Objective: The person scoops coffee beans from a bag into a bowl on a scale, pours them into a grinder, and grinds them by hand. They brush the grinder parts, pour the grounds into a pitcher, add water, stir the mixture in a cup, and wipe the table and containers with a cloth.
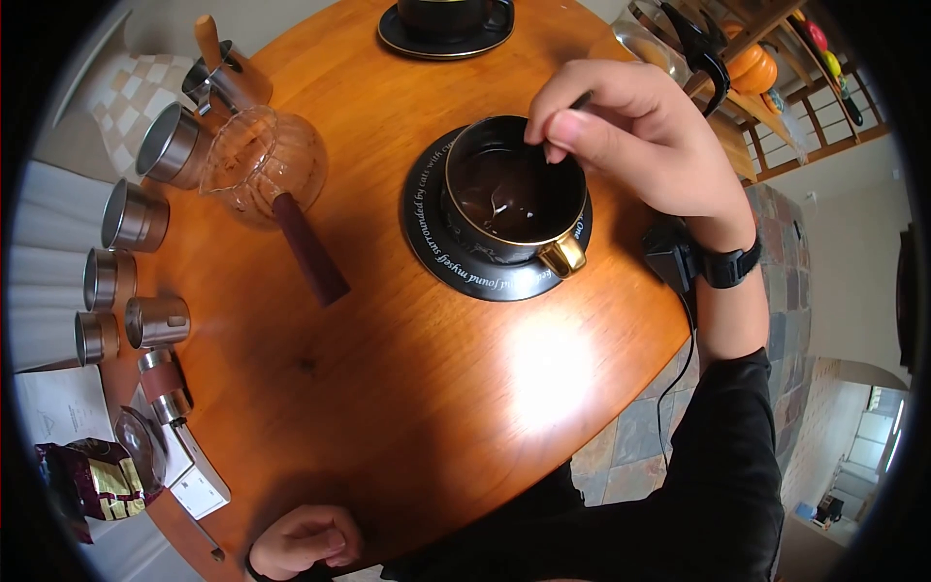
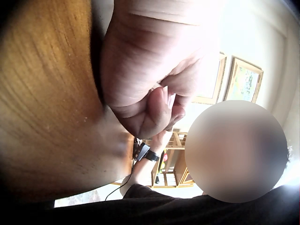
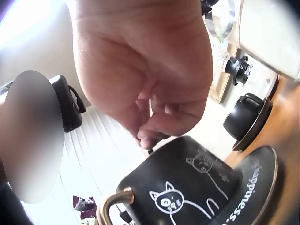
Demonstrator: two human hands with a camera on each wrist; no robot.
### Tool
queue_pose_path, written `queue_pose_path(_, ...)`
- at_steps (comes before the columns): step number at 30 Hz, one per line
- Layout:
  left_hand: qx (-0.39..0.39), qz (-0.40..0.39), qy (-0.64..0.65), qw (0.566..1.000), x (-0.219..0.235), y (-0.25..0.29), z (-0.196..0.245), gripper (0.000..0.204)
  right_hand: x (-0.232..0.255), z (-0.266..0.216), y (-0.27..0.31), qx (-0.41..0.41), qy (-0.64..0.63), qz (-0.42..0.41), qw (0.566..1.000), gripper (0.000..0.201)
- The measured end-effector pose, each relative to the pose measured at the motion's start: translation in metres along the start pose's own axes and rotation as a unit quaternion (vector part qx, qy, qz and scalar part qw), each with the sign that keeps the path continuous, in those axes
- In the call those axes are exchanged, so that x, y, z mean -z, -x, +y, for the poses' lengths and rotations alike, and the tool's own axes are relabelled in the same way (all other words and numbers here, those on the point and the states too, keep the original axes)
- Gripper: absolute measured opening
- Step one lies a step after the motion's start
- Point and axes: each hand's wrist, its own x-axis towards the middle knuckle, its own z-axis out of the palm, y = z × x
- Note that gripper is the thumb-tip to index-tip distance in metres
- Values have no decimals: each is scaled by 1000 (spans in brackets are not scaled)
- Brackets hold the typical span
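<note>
A black cup (image 1: 461, 209) with a gold handle and white cat drawings holds dark liquid. It stands on a black saucer (image 1: 427, 238) with white lettering. My right hand (image 1: 645, 136) is over the cup's rim, pinching a thin dark spoon handle (image 1: 582, 100) between thumb and fingers; its lower part is hidden by the hand and cup. In the right wrist view, the fingertips (image 3: 149, 142) are right at the rim. My left hand (image 1: 305, 539) rests at the table's near edge, its fingers loosely curled and holding nothing.
Left of the cup stands a glass coffee pot (image 1: 291, 175) with a dark wooden handle (image 1: 310, 247). Several metal canisters (image 1: 136, 215) line the table's left side. Another black cup (image 1: 446, 14) on a saucer is at the far edge. A black-handled glass kettle (image 1: 648, 44) stands at the right.
</note>
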Motion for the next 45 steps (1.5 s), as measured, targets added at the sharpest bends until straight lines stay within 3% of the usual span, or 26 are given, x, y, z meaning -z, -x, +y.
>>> queue_pose_path(3,-2,-5,1,1000,0,0,0,21,9,8,-1,3,9,52,999,18)
queue_pose_path(4,-3,-6,2,1000,0,0,0,21,17,6,1,-32,19,37,999,16)
queue_pose_path(9,-6,-18,5,1000,0,-2,1,21,2,0,1,-9,-18,-13,1000,19)
queue_pose_path(11,-2,-19,6,1000,2,-1,1,21,2,3,0,-6,-17,54,998,18)
queue_pose_path(13,2,-21,7,1000,2,-1,0,21,9,1,1,-32,0,40,999,18)
queue_pose_path(17,-3,-24,12,1000,2,-2,0,23,3,2,0,12,-1,-10,1000,19)
queue_pose_path(19,-4,-27,12,1000,3,-2,-1,23,3,4,-1,-3,-12,47,999,19)
queue_pose_path(30,-2,-19,-4,1000,5,-1,-1,20,18,10,1,6,121,89,989,15)
queue_pose_path(34,-1,-25,-4,1000,7,0,-1,19,18,19,-4,63,20,108,992,11)
queue_pose_path(36,-1,-27,-9,1000,7,0,-1,19,19,4,-1,-65,37,85,994,9)
queue_pose_path(40,1,-34,-9,999,9,0,-1,20,19,8,5,-121,71,54,989,13)
queue_pose_path(42,-3,-28,-7,1000,8,0,-1,20,20,14,5,-122,0,-8,993,12)
queue_pose_path(45,-3,-29,-10,1000,8,0,-1,20,24,11,5,-164,2,-21,986,12)
